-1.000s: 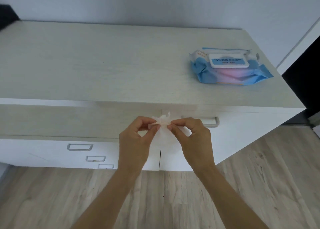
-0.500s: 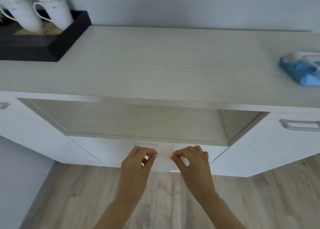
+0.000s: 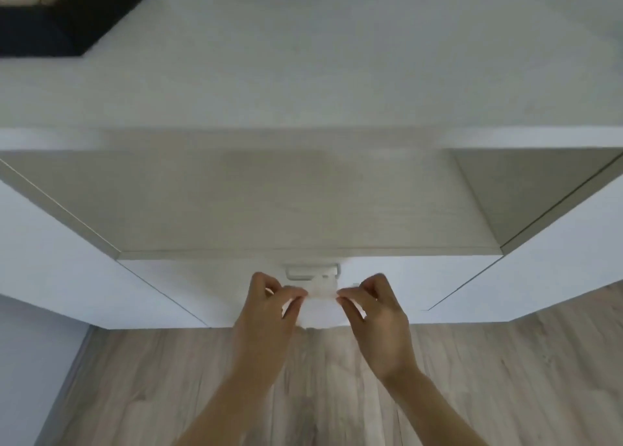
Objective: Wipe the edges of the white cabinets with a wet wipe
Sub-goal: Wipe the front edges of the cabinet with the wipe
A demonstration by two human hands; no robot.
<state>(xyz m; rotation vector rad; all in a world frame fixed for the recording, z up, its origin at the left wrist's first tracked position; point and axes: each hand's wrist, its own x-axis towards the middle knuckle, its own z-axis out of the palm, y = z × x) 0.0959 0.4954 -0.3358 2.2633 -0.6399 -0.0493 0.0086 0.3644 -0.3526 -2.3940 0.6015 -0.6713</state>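
Both hands pinch one white wet wipe (image 3: 322,294) between them. The left hand (image 3: 266,314) holds its left end with a narrow grip, thumb and forefinger pressed together on the sheet and the other fingers curled above. The right hand (image 3: 377,314) does the same at the right end, its fingertips (image 3: 340,299) closed on the material. The short stretch of wipe between the two grips is pulled fairly taut and runs level; more of it hangs below, hard to tell from the white panel behind it. The picture is somewhat blurred, so the folds of the wipe cannot be made out.

The wipe is held in the air in front of the white cabinet (image 3: 556,260), just below a small recessed handle (image 3: 312,272) at the top edge of the middle drawer front. Whether the wipe touches the drawer front cannot be told. Above the handle opens a wide pale-wood niche (image 3: 269,203), flanked by white cabinet fronts at the left and right. Over it lies the pale surface (image 3: 337,68), with a black tray (image 3: 67,24) at its far left corner. Both bare forearms reach up from the bottom edge over the wood-plank floor (image 3: 505,378).
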